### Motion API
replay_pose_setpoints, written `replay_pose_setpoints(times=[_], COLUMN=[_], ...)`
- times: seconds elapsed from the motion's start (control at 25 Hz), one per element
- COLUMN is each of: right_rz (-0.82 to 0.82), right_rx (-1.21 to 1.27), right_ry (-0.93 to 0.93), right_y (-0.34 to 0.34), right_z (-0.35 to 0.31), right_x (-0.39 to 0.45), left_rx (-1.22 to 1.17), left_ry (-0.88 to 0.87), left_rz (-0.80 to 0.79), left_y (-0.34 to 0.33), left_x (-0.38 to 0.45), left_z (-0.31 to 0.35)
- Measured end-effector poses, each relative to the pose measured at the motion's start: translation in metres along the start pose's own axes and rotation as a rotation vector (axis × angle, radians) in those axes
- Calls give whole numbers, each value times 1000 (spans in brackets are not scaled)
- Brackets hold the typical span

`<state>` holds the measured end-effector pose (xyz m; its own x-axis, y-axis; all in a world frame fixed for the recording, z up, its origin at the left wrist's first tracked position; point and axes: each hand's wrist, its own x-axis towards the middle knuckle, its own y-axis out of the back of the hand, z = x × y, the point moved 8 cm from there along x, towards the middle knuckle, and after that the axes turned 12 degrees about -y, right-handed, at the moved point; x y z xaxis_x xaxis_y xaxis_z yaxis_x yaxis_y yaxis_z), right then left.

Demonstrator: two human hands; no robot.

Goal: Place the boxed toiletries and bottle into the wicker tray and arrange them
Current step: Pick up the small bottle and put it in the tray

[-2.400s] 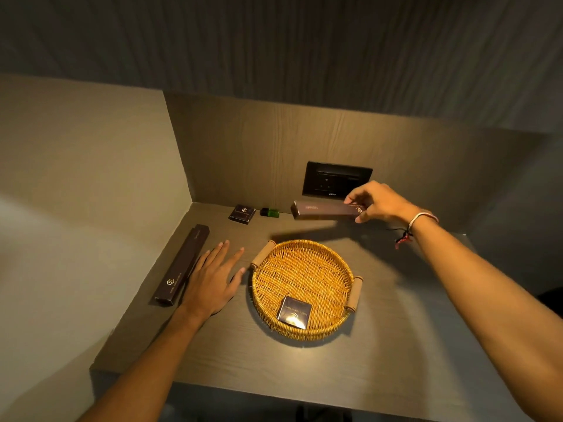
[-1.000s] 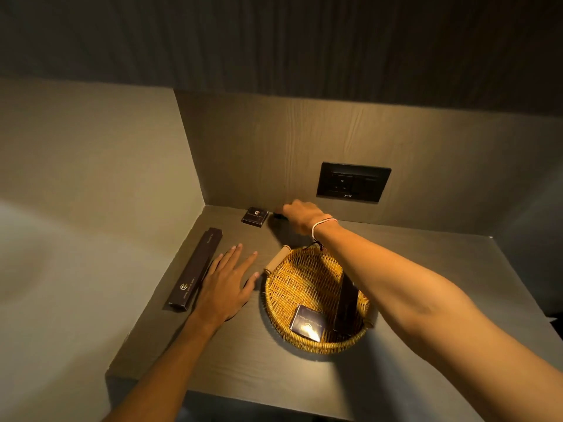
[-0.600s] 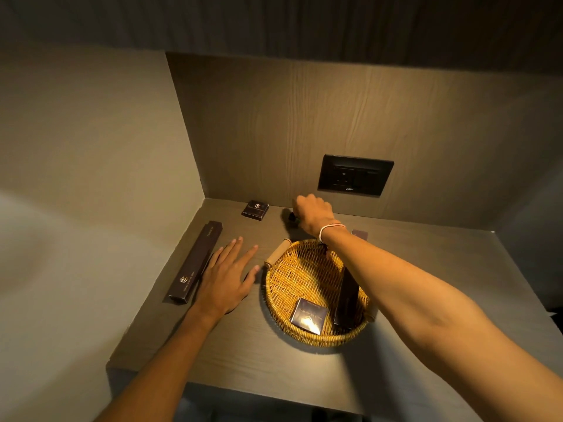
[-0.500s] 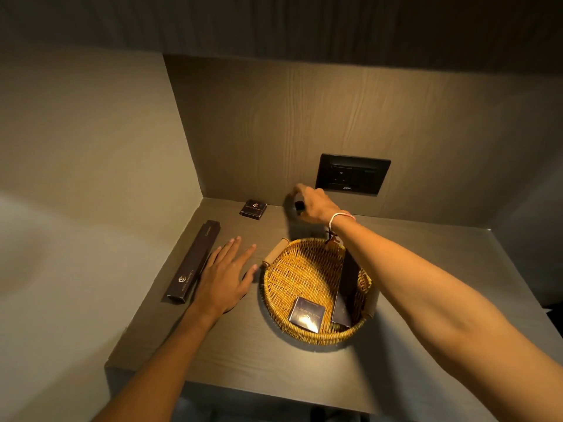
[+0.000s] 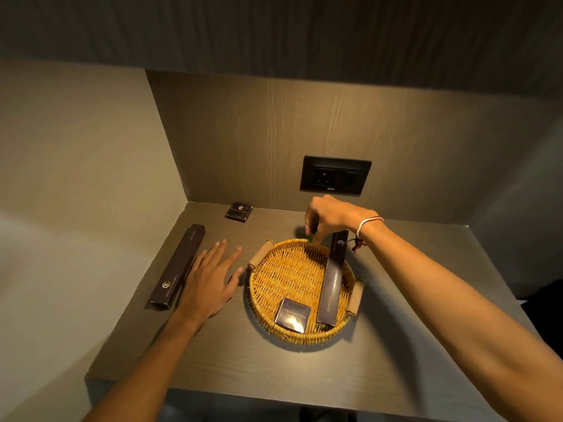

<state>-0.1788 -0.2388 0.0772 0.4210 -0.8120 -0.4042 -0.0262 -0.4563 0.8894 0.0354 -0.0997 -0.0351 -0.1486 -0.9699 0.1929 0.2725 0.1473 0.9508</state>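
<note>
A: So what are the hands doing?

B: The right hand [image 5: 332,216] hangs over the far rim of the round woven wicker tray [image 5: 283,269], fingers pinched down on a small green bottle [image 5: 311,238]. Only a sliver of the bottle peeks out under the fingertips, right at the rim, so I can't tell whether it's touching the weave. There's a white bracelet with a dark red tassel [image 5: 364,226] on that wrist.

A: And the left?

B: The left hand [image 5: 210,280] lies flat on the grey wood-grain bench [image 5: 274,376], fingers spread, palm down, gripping nothing. It sits just left of the tray, thumb near the tray's wooden handle [image 5: 259,254].

A: What's in the tray already?

B: 2 things. A small square dark box with gold lettering [image 5: 292,314] leans at the near side, and a long dark slim box [image 5: 333,278] runs from the near rim out over the far rim, its far end passing under the right wrist.

A: Still stuff outside?

B: Yep, 2 more. Another long dark box with a gold logo [image 5: 178,266] lies on the bench just left of the left hand, by the side wall. A small flat dark box [image 5: 239,211] sits back near the rear wall, well apart from the tray. Above that, on the wall, a black socket plate [image 5: 335,179].
</note>
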Motion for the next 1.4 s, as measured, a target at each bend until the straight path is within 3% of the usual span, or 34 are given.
replay_pose_setpoints(times=[0.56, 1.08, 1.2, 1.28, 1.4], right_rz=[86, 94, 98, 220, 608], right_rx=[-243, -196, -77, 83, 263], right_ry=[17, 70, 61, 70, 29], right_y=[-25, -25, -17, 3, 36], right_z=[-17, -14, -9, -1, 39], right_x=[2, -4, -7, -12, -23], left_rx=[5, 28, 32, 27, 37], left_ry=[1, 3, -1, -1, -3], left_rz=[-11, -30, -33, -29, -48], left_y=[0, -2, -2, -1, 0], left_x=[1, 2, 3, 2, 3], left_z=[0, 1, 2, 3, 6])
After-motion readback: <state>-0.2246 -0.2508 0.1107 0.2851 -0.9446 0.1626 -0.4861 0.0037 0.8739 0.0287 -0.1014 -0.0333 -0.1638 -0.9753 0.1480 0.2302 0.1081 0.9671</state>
